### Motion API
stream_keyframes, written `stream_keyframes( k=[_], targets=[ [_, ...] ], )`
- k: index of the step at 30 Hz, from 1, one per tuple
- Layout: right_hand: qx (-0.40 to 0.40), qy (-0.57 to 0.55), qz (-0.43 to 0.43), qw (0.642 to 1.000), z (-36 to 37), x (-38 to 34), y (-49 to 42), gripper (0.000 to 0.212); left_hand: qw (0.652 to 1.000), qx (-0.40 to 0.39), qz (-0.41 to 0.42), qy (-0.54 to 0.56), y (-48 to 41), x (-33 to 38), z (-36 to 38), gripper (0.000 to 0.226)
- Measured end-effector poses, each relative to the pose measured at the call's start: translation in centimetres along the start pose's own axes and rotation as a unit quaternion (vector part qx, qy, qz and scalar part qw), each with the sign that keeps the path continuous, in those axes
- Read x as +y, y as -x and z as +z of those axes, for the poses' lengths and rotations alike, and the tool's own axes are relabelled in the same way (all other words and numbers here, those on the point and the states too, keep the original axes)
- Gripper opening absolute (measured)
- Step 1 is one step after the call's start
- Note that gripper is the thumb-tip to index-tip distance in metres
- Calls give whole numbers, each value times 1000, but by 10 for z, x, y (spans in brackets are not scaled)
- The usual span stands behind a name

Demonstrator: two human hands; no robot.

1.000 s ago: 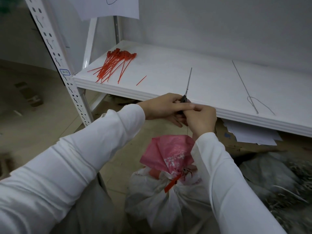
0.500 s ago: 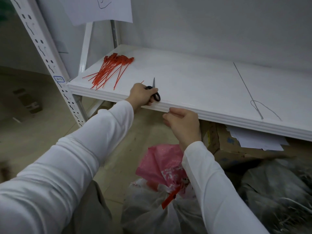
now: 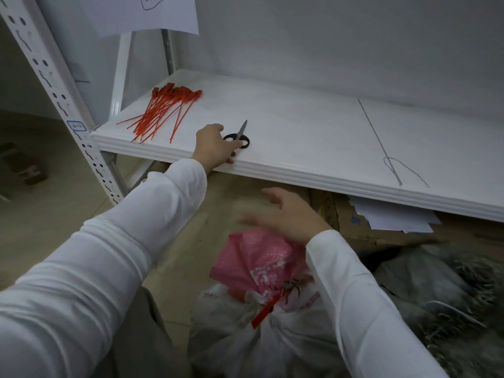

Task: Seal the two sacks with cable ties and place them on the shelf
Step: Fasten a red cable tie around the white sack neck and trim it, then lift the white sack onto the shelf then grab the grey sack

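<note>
A white sack [image 3: 231,331] with a pink inner bag [image 3: 259,263] stands on the floor below me, its neck cinched by a red cable tie [image 3: 263,313]. My right hand [image 3: 286,214] hovers open just above the pink top, blurred by motion. My left hand [image 3: 215,148] rests at the front edge of the white shelf [image 3: 313,137], fingers touching the black handles of scissors [image 3: 238,136] that lie on the board. A bundle of red cable ties [image 3: 163,110] lies at the shelf's left end. A second grey sack [image 3: 441,290] sits at the right.
A perforated white upright [image 3: 54,94] stands at the left. A thin wire [image 3: 381,143] with a loop lies across the right part of the shelf. Cardboard and white paper sheets [image 3: 392,216] sit under the shelf. A paper sheet [image 3: 144,12] hangs above.
My left hand carried the scissors from above the sack to the shelf and laid them flat. My right hand dropped from the shelf edge toward the pink bag and spread its fingers.
</note>
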State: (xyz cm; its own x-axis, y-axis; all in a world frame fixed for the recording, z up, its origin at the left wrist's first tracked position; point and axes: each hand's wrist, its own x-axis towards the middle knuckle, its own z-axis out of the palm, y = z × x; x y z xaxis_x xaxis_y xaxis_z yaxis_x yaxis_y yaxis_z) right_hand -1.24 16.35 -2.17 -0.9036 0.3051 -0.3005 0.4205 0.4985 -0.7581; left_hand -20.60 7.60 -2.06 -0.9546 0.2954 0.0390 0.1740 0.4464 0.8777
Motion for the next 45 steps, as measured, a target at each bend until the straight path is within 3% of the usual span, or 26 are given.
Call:
stream_keyframes(
  k=[2,4,5,6,8,10,13,15,21,24,26,29,30,32,34,35,37,39,42,44,45],
  targets=[
    [-101,152,43,982,0,5,14,101,999,-1,40,-32,10,2,0,58],
    [-143,211,65,965,3,16,19,70,996,-19,71,-51,22,3,0,43],
    [-131,215,61,966,4,22,19,43,995,-34,80,-58,28,4,1,37],
    [-106,212,53,970,4,28,17,29,993,-53,85,-61,35,6,1,34],
    [-51,187,45,980,1,34,15,37,988,-109,86,-66,51,11,2,30],
    [6,166,22,986,-3,36,19,42,969,-218,60,-99,69,14,2,34],
    [102,133,1,986,-5,38,27,36,881,-421,19,-216,99,12,-3,48],
    [165,94,-28,981,-3,40,30,22,835,-476,45,-272,122,16,-5,52],
    [289,43,-126,948,-3,41,40,29,892,-406,165,-110,157,32,-7,57],
    [340,23,-171,924,-8,40,43,37,935,-270,176,-149,164,31,6,51],
    [346,3,-167,923,-13,43,43,35,952,-188,173,-171,163,29,14,43],
    [313,-60,-166,933,-16,47,44,13,967,-128,159,-150,148,16,19,22],
    [304,-101,-166,933,-15,48,45,14,971,-105,155,-149,143,11,20,27],
    [288,-167,-122,935,-18,52,45,54,976,-70,153,-137,134,4,23,38],
    [237,-182,-26,954,-23,61,47,100,978,-55,162,-120,133,3,25,36],
    [186,-174,10,967,-24,68,48,108,979,-57,167,-107,133,4,25,33],
    [84,-113,37,989,-21,79,51,100,978,-64,183,-82,136,7,28,25],
    [80,-64,41,994,-11,86,56,105,974,-67,207,-60,142,11,30,24],
    [119,-135,61,982,2,97,55,133,970,-66,231,-31,153,18,30,29],
    [79,-36,78,993,13,101,60,151,969,-63,238,-11,160,27,30,28],
    [58,54,83,993,17,104,62,145,969,-64,239,-4,166,34,31,26]
  ],
)
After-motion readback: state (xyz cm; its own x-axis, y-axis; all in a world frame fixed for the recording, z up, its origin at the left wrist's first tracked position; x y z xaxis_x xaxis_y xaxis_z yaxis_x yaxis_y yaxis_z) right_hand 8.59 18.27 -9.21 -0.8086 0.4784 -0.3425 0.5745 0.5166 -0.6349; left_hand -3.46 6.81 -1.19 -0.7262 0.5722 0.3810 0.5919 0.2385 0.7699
